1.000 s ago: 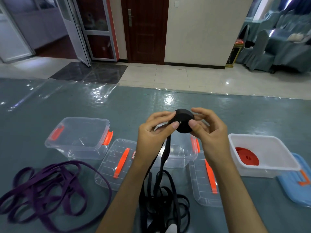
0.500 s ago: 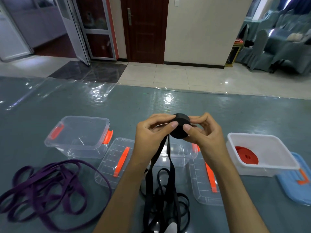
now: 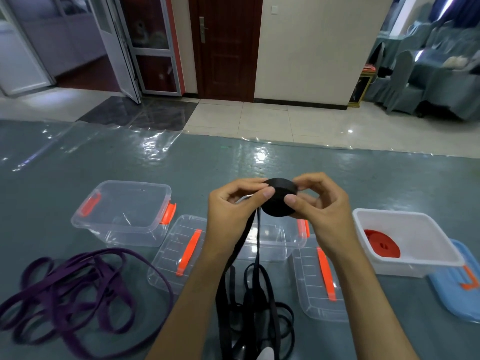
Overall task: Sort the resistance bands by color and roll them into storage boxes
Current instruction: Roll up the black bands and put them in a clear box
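Both hands, left hand (image 3: pixel 233 206) and right hand (image 3: pixel 322 209), pinch the black band roll (image 3: pixel 279 201) in midair above the clear middle box (image 3: pixel 275 240), loose tail hanging to the table (image 3: pixel 259 157)

Bare forearms, no sleeves, short-nailed fingers (image 3: pixel 268 191)

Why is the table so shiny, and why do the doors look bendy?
In the head view, a clear plastic sheet over the table catches the room light, so white glare spots show past the hands. The wide-angle lens bends straight lines near the edges, so the glass door frame leans. The black band roll looks sharp; the chairs far back look soft.
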Demonstrator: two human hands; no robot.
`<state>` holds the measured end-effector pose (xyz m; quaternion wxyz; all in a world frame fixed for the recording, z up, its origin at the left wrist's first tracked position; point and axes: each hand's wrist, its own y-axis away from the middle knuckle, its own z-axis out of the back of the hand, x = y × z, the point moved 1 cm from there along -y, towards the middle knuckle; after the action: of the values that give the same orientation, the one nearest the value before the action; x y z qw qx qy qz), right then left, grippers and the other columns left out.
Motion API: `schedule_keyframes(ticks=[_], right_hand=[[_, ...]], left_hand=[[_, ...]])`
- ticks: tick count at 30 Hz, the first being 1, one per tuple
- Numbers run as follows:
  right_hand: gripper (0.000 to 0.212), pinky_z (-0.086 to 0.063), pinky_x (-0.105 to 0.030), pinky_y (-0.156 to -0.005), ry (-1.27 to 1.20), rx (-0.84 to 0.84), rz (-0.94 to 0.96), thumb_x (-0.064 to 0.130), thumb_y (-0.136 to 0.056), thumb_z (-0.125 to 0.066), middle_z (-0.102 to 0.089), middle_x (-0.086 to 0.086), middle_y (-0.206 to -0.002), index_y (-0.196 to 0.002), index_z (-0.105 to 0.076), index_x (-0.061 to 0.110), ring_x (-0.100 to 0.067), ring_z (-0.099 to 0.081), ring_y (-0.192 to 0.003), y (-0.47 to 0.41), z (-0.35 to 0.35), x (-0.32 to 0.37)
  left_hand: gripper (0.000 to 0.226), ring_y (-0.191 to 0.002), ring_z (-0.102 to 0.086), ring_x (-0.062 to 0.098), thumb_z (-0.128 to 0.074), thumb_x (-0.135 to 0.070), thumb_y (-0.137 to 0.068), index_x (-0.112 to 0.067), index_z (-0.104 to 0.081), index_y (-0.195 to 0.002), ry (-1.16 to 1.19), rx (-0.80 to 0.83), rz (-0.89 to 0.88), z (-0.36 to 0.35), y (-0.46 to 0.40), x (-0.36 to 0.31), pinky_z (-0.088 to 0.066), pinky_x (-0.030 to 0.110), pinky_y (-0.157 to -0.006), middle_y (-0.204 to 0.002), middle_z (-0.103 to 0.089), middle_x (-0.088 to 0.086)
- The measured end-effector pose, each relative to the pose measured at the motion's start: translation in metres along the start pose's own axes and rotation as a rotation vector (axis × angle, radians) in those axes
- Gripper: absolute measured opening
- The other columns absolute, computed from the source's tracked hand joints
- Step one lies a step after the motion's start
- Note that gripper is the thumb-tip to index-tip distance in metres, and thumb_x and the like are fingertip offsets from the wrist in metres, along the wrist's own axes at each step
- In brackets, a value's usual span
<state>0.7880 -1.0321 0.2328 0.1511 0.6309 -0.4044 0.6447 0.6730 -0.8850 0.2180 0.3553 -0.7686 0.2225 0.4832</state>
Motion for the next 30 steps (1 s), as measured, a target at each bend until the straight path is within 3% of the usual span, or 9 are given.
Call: schedule_keyframes(ticks=[3, 7, 9, 13, 16, 18, 21, 25, 30], right_hand=[[0.03, -0.064, -0.036, -0.073, -0.044, -0.054, 0.04, 0.023, -0.085, -0.085, -0.076, 0.003, -0.103, -0.113, -0.076, 0.024, -0.026, -0.079, -0.095, -0.002, -0.006, 0.003], [0.028, -0.064, -0.049, -0.084, -0.06, -0.011, -0.001, 0.031, -0.082, -0.089, -0.078, -0.015, -0.112, -0.093, -0.067, 0.019, -0.036, -0.077, -0.104, -0.006, -0.013, 0.006], [0.028, -0.065, -0.045, -0.081, 0.009, 0.028, -0.012, 0.029, -0.081, -0.089, -0.078, -0.013, -0.111, -0.085, -0.062, 0.022, -0.033, -0.078, -0.103, -0.008, -0.013, 0.011], [0.034, -0.065, -0.038, -0.082, -0.004, -0.028, 0.064, 0.021, -0.083, -0.088, -0.077, -0.006, -0.112, -0.112, -0.073, 0.028, -0.031, -0.074, -0.109, -0.011, -0.008, 0.026], [0.033, -0.064, -0.045, -0.09, -0.083, -0.056, 0.076, 0.015, -0.084, -0.084, -0.078, -0.012, -0.113, -0.114, -0.072, 0.014, -0.039, -0.074, -0.108, -0.01, -0.011, 0.032], [0.033, -0.065, -0.042, -0.087, -0.086, -0.052, 0.02, 0.017, -0.081, -0.089, -0.079, -0.011, -0.108, -0.105, -0.068, 0.008, -0.035, -0.077, -0.102, -0.011, -0.013, 0.037], [0.035, -0.067, -0.042, -0.075, 0.013, -0.066, -0.006, 0.024, -0.073, -0.093, -0.079, -0.009, -0.097, -0.092, -0.066, 0.015, -0.029, -0.079, -0.088, -0.016, -0.012, 0.047], [0.034, -0.066, -0.037, -0.071, 0.02, -0.063, 0.087, 0.023, -0.075, -0.091, -0.074, 0.005, -0.096, -0.105, -0.074, 0.025, -0.025, -0.079, -0.085, -0.022, -0.014, 0.059], [0.034, -0.066, -0.04, -0.076, -0.026, -0.035, 0.062, 0.021, -0.08, -0.091, -0.078, -0.015, -0.111, -0.092, -0.061, 0.008, -0.035, -0.078, -0.099, -0.02, -0.017, 0.055]], left_hand=[[0.024, -0.12, -0.071, 0.025, -0.081, -0.02, -0.087, -0.014, -0.083, -0.11, -0.008, 0.104, 0.026, 0.006, -0.008, -0.006, -0.055, 0.035, -0.106, -0.121, -0.076, 0.01], [0.02, -0.103, -0.077, 0.021, -0.085, -0.013, -0.085, -0.01, -0.083, -0.105, -0.066, 0.073, -0.054, 0.005, -0.018, -0.021, -0.058, 0.026, -0.091, -0.107, -0.08, 0.01], [0.01, -0.098, -0.079, 0.023, -0.087, -0.014, -0.085, -0.014, -0.084, -0.095, -0.062, 0.003, -0.067, -0.001, -0.018, -0.023, -0.059, 0.026, -0.087, -0.1, -0.082, 0.006], [0.015, -0.111, -0.075, 0.021, -0.08, -0.013, -0.092, -0.016, -0.084, -0.106, -0.028, 0.099, -0.098, -0.006, -0.02, -0.027, -0.056, 0.022, -0.093, -0.114, -0.079, 0.007], [0.029, -0.116, -0.072, 0.021, -0.079, -0.014, -0.093, -0.025, -0.08, -0.12, -0.06, 0.21, -0.099, -0.005, -0.024, -0.036, -0.054, 0.022, -0.097, -0.119, -0.075, 0.005], [0.027, -0.107, -0.076, 0.021, -0.084, -0.013, -0.088, -0.02, -0.082, -0.115, -0.049, 0.165, -0.118, -0.006, -0.025, -0.042, -0.058, 0.024, -0.093, -0.112, -0.079, 0.005], [0.021, -0.096, -0.08, 0.02, -0.089, -0.01, -0.083, -0.011, -0.083, -0.102, -0.055, 0.05, -0.127, -0.012, -0.023, -0.044, -0.06, 0.022, -0.085, -0.1, -0.082, 0.004], [0.022, -0.111, -0.075, 0.017, -0.079, -0.018, -0.091, -0.01, -0.082, -0.112, -0.067, 0.084, -0.111, -0.013, -0.022, -0.046, -0.055, 0.021, -0.094, -0.114, -0.079, 0.002], [0.022, -0.109, -0.075, 0.022, -0.084, -0.02, -0.086, -0.014, -0.084, -0.107, -0.027, 0.162, -0.114, -0.005, -0.032, -0.058, -0.057, 0.026, -0.094, -0.112, -0.077, 0.007]])
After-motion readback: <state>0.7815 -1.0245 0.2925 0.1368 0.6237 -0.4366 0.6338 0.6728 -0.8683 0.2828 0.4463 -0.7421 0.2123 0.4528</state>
